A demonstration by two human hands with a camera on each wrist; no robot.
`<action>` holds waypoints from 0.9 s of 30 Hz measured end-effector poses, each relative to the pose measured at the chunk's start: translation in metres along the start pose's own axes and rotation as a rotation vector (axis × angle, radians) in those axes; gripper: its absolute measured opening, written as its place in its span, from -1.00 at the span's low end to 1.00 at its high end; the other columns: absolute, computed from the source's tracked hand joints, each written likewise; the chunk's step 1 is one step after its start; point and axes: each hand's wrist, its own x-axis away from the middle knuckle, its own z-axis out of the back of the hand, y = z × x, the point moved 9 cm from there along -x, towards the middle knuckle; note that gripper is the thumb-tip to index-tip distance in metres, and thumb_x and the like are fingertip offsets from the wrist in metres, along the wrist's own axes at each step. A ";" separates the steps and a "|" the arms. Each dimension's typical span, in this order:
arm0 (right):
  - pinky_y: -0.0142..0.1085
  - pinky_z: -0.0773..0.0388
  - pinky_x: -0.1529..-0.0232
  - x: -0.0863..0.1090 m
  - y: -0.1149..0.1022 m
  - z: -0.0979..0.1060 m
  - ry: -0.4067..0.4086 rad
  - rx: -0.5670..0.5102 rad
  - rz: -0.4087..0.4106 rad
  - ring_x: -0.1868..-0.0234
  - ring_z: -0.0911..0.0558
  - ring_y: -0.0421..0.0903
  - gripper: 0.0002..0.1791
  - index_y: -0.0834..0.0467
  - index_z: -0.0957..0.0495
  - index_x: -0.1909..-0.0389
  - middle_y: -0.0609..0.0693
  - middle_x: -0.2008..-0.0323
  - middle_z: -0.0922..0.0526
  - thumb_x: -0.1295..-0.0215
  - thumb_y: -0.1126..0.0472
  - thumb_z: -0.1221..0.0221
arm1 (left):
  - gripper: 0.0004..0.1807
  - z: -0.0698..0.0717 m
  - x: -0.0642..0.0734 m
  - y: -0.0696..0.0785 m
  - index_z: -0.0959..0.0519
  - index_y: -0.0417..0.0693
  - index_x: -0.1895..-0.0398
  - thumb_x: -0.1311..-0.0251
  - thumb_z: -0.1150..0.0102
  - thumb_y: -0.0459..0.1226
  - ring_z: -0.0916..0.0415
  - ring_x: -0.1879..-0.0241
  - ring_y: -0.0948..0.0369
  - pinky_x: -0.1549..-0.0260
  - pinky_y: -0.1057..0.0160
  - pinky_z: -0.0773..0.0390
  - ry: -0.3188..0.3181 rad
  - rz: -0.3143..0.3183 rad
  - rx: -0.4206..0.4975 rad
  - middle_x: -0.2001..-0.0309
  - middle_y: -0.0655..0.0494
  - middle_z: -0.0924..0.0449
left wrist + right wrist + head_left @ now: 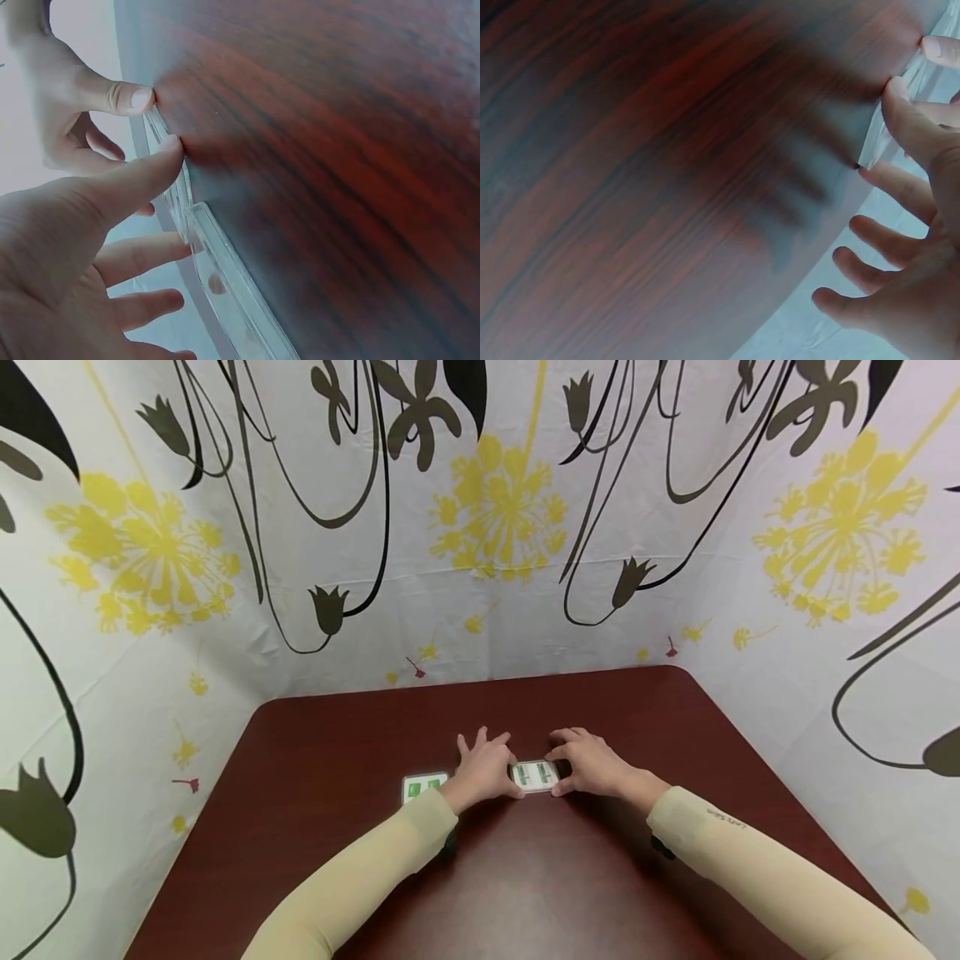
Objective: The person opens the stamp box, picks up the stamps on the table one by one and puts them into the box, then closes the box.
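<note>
A flat clear plastic case [536, 775] with a white face and green print lies on the table between both hands. My left hand [483, 768] pinches its left end, thumb on the near edge and index finger on the far side; the other fingers spread outward. At the right end my right hand [590, 764] pinches it likewise between thumb and index finger. A second clear case [418, 786] with green squares lies left of the left hand, partly hidden by the wrist. In the left wrist view this second case [240, 281] appears close to the held case [177, 199].
The dark red-brown table [337, 743] has rounded far corners. A pale curtain [487, 627] with yellow and dark flower prints hangs behind it and along both sides. Cream sleeves [352, 881] cover both forearms.
</note>
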 end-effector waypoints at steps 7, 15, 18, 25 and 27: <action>0.17 -0.32 0.10 0.002 0.000 0.001 -0.001 0.001 -0.036 -0.15 -0.29 0.17 -0.33 -0.02 -0.59 0.03 0.13 -0.19 -0.34 0.23 -0.22 -0.38 | -0.41 0.000 0.001 0.000 -0.65 0.20 0.13 0.33 -0.40 0.18 0.10 -0.30 -0.21 -0.02 -0.43 0.18 0.006 0.016 0.004 -0.31 0.07 -0.19; 0.21 -0.32 0.13 0.000 -0.003 0.001 0.005 0.003 -0.064 -0.19 -0.24 0.20 -0.31 0.04 -0.56 -0.02 0.17 -0.23 -0.27 0.20 -0.17 -0.39 | -0.37 -0.001 -0.001 -0.004 -0.62 0.21 0.07 0.33 -0.40 0.18 0.09 -0.29 -0.22 -0.02 -0.43 0.17 0.001 0.040 0.000 -0.29 0.03 -0.19; 0.20 -0.31 0.12 0.000 -0.003 0.001 0.013 -0.003 -0.077 -0.19 -0.24 0.20 -0.26 0.08 -0.53 -0.07 0.16 -0.25 -0.24 0.20 -0.17 -0.38 | -0.33 -0.001 0.000 -0.007 -0.59 0.21 0.03 0.33 -0.38 0.20 0.09 -0.29 -0.22 -0.02 -0.43 0.16 -0.002 0.053 0.002 -0.31 0.03 -0.16; 0.22 -0.26 0.07 0.018 -0.004 0.007 0.045 -0.053 -0.092 -0.20 -0.23 0.17 -0.21 0.03 -0.42 -0.18 0.14 -0.25 -0.25 0.13 -0.19 -0.34 | -0.18 -0.003 0.016 -0.002 -0.44 0.14 -0.18 0.23 -0.31 0.23 0.09 -0.30 -0.21 -0.03 -0.42 0.16 -0.022 0.046 0.048 -0.33 -0.01 -0.12; 0.22 -0.24 0.06 0.022 -0.005 0.012 0.071 -0.060 -0.097 -0.21 -0.22 0.15 -0.25 -0.01 -0.41 -0.19 0.12 -0.24 -0.26 0.06 -0.20 -0.29 | -0.19 0.003 0.022 -0.003 -0.41 0.14 -0.20 0.19 -0.28 0.22 0.07 -0.29 -0.20 -0.03 -0.42 0.16 0.001 0.047 0.074 -0.32 -0.01 -0.13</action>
